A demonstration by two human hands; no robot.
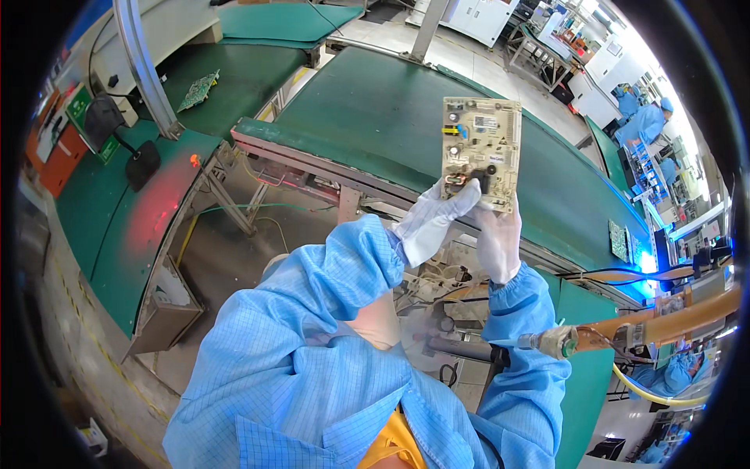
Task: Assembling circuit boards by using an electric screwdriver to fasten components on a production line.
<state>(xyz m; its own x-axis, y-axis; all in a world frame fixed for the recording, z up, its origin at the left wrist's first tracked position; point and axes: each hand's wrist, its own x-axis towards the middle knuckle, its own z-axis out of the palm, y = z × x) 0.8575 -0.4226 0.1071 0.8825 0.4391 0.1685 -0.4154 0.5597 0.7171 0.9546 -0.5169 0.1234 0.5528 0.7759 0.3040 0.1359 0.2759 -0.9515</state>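
Observation:
A tan circuit board (pixel 478 144) with dark, yellow and blue components is held up over the green conveyor belt (pixel 359 102). My left hand (pixel 433 223), in a white glove, grips its lower left corner, with the fingers near the dark parts at the bottom. At the lower right corner my right hand (pixel 500 238), gloved in white too, closes on the same board. The fingers behind the board are hidden. Both forearms wear blue checked sleeves.
A hose with a metal fitting (pixel 558 342) juts in from the right, close to my right forearm. Green boards lie on the belt at far left (pixel 198 91) and at right (pixel 619 241). A black lamp-like object (pixel 142 166) stands at left. Co-workers (pixel 644 123) are at far right.

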